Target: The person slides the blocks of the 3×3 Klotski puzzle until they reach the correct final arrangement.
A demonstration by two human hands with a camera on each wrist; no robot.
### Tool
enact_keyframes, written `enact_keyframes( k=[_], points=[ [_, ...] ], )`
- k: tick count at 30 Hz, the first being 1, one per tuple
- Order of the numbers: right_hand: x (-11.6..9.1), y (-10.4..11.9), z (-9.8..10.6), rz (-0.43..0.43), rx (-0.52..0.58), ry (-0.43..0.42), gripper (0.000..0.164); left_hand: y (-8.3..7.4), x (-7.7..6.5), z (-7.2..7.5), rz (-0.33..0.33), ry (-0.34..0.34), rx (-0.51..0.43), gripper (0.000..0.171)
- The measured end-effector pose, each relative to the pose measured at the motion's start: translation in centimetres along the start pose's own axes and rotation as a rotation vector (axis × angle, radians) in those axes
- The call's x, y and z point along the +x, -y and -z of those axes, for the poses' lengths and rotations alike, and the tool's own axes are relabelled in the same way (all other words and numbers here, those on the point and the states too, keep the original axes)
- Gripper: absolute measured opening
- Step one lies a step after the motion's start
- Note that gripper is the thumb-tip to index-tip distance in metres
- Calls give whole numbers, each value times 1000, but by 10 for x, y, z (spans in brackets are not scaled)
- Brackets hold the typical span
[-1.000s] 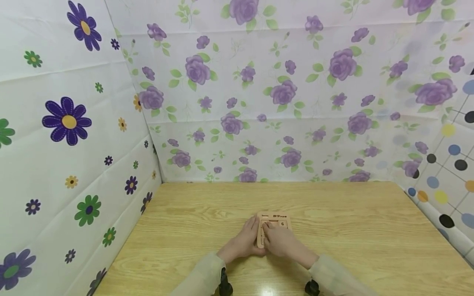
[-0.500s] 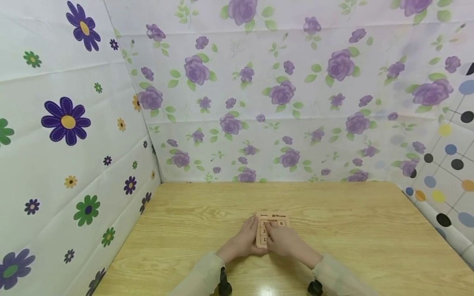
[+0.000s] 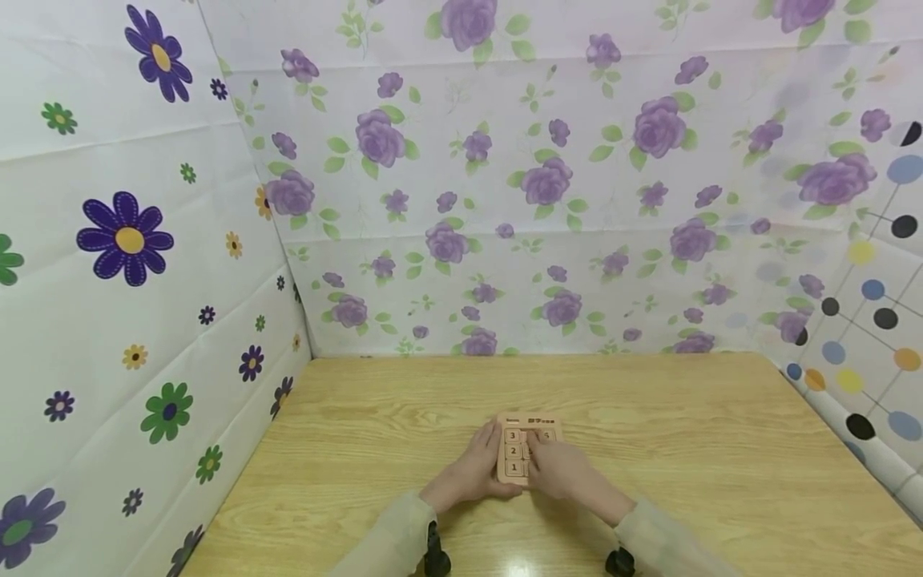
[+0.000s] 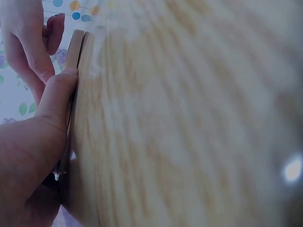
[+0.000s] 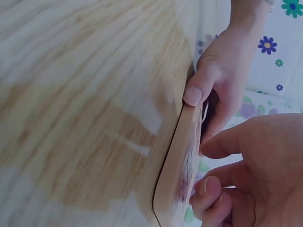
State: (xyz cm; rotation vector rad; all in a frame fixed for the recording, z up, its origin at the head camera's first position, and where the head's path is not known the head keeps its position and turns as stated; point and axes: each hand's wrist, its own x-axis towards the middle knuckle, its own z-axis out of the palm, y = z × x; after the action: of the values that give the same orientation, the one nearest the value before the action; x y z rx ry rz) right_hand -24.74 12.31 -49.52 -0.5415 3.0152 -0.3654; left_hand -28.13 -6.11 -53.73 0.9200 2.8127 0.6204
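"Where's the board?"

"I have the flat, pale wooden number board [image 3: 522, 417] lying on the yellow-brown wood-grain table [image 3: 649, 417]. I read 3, 2, 1 down its left column of square wooden tiles [image 3: 513, 451]."

"And the hands?"

"I see the left hand [image 3: 472, 470] gripping its near-left corner, thumb on the near edge. The right hand [image 3: 558, 467] reaches over the tiles, fingertips touching, unclenched. Behind, I get white cloth with purple roses [image 3: 548, 183]."

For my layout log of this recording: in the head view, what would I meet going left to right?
White daisy-print sheet, bare left hand, square light-wood tile marked 3, bare right hand, white sheet with coloured dots.
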Motion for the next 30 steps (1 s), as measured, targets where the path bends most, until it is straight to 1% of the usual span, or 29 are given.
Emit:
enact_keyframes(
  k=[5, 10, 14, 20, 30],
  points=[
    [-1, -2, -1, -42, 19, 13, 53, 1, -1, -1, -1, 0, 9, 117],
    [0, -5, -3, -69, -11, 17, 54, 1, -2, -1, -9, -4, 2, 117],
    [-1, -7, -4, -92, -5, 11, 56, 1, -2, -2, -16, -6, -1, 117],
    [-3, -7, -3, -101, -23, -2, 54, 2, -1, -4, -15, -2, 11, 117],
    [-2, -3, -2, -106, -42, -8, 56, 1, 1, -1, -7, 2, 0, 117]
  ],
)
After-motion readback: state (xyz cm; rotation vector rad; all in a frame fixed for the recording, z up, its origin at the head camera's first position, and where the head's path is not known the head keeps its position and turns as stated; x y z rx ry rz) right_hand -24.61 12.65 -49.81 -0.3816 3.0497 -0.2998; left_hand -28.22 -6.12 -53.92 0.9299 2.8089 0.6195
